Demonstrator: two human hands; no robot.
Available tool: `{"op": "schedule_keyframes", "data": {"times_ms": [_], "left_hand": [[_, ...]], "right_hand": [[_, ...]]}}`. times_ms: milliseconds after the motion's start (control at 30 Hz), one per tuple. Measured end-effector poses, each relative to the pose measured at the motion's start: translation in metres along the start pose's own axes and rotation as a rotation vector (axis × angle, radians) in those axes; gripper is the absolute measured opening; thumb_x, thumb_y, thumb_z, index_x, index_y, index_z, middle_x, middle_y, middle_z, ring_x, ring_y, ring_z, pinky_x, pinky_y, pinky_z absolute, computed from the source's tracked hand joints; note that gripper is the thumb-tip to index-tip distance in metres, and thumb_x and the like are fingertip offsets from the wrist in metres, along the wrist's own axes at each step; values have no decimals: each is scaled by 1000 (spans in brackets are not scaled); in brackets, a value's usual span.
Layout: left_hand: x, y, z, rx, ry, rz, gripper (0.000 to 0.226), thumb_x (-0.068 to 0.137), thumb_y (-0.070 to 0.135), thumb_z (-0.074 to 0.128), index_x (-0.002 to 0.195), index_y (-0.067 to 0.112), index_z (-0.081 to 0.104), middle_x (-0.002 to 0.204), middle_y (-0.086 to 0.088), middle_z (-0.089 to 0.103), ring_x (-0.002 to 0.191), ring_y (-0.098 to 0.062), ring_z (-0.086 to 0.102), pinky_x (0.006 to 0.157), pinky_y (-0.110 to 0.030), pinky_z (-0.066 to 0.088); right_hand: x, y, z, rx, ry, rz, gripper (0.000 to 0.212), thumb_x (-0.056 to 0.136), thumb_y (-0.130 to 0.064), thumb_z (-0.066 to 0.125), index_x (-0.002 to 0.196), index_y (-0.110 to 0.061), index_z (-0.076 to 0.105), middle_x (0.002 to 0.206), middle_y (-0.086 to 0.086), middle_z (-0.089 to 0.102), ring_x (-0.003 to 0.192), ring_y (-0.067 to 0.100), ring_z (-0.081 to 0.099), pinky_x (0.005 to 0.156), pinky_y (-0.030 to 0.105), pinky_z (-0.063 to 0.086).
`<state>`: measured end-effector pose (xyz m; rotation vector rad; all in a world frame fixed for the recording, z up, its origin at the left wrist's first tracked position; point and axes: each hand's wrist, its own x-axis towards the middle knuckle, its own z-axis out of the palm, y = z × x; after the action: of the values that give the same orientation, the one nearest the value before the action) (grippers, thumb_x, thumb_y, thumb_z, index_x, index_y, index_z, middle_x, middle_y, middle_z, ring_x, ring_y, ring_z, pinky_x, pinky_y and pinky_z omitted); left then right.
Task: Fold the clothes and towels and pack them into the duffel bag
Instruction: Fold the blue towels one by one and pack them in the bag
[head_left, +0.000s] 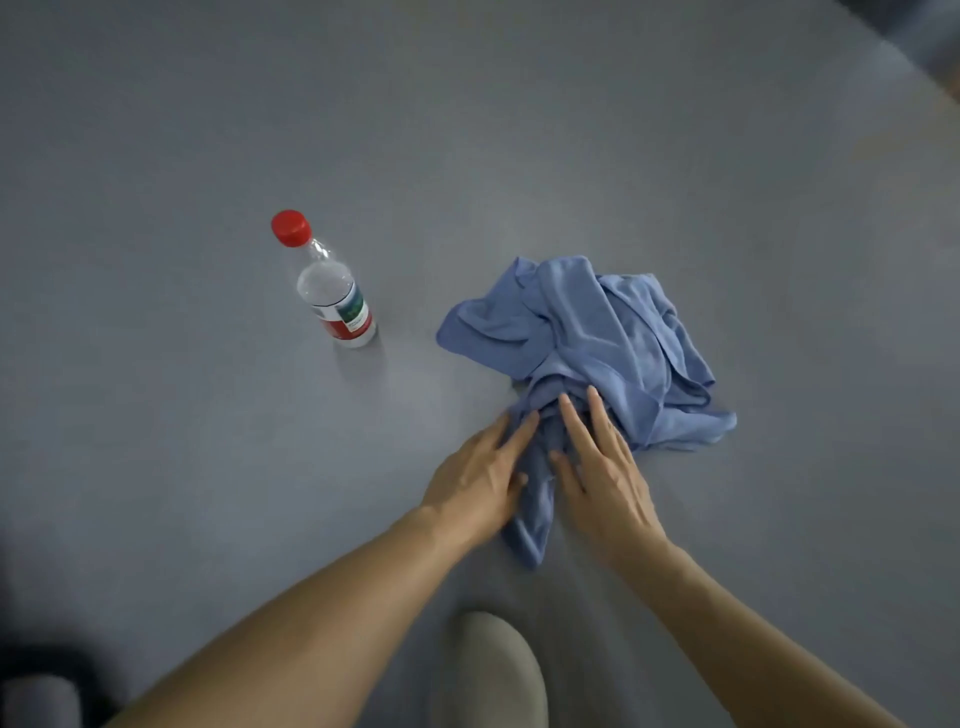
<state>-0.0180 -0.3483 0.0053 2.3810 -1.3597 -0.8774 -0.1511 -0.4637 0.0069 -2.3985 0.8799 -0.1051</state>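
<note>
A crumpled blue towel (597, 338) lies in a heap on the grey surface (208, 467), right of centre, with a narrow tail of cloth running toward me. My left hand (478, 483) lies flat on the left side of that tail, fingers spread and fingertips on the cloth. On the tail's right side my right hand (602, 467) rests flat, with its fingers reaching onto the near edge of the heap. Neither hand grips the cloth. No duffel bag is in view.
A clear plastic water bottle (332, 291) with a red cap stands upright to the left of the towel, well apart from it. A pale rounded object (493, 670) shows at the bottom edge between my forearms. A dark object (41, 686) sits at the bottom left corner.
</note>
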Motion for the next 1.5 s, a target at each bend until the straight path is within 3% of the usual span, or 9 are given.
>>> {"op": "schedule_keyframes", "data": {"times_ms": [200,367,633,733,1033,1100,1200,1400,1500], "left_hand": [[25,25,-1,-26,61,-28,60,100,26,46,157,27,27,158,2,34,124,-29,52,101,-41,45],[21,35,-26,-54,167,-14,52,100,24,48,151,19,40,136,-2,52,113,-29,56,90,-41,50],[-21,17,-67,30,81,-41,56,102,30,48,155,35,32,161,4,30,141,-21,39,112,-37,37],[-44,7,-95,72,123,-71,54,102,30,47,155,36,33,161,6,30,141,-20,39,113,-36,36],[-172,-6,-201,138,316,-126,45,101,33,54,145,35,48,146,15,47,130,-12,48,106,-29,40],[-214,-3,-227,145,397,-146,45,99,34,58,144,34,50,143,14,52,129,-13,50,106,-29,40],[-274,1,-258,116,535,-180,48,96,39,62,143,35,50,141,13,55,127,-13,52,105,-30,41],[-367,11,-279,-159,795,-269,54,88,52,67,138,48,48,125,33,50,114,8,46,95,-14,37],[-394,6,-281,-180,899,-300,51,90,48,66,138,46,50,127,29,53,114,8,46,92,-11,33]], "right_hand": [[36,16,-16,82,126,91,59,103,-30,48,156,-35,23,161,-6,24,143,17,32,100,37,45],[64,13,-32,100,194,297,58,99,-29,56,151,-31,30,141,0,41,111,29,56,79,36,42],[73,23,-45,111,13,454,57,87,-41,70,133,-23,43,132,7,45,110,35,57,80,39,40],[71,21,-52,50,-30,462,30,90,-37,67,108,-17,53,121,10,49,102,36,56,79,39,42],[57,-135,-126,24,38,-365,26,87,-6,57,70,-12,38,62,-4,44,57,13,35,56,20,28],[47,-194,-153,36,-52,-465,19,87,-14,55,74,-17,42,67,-5,51,61,13,40,58,29,36],[26,-270,-190,58,-166,-612,14,85,-20,61,80,-24,49,75,-11,56,75,7,49,62,16,38],[-39,-390,-222,23,-208,-802,21,84,-23,69,82,-29,49,73,-15,54,72,7,48,63,26,38],[-69,-433,-214,44,-213,-832,20,84,-24,68,81,-28,48,72,-12,54,70,4,50,60,27,37]]}}
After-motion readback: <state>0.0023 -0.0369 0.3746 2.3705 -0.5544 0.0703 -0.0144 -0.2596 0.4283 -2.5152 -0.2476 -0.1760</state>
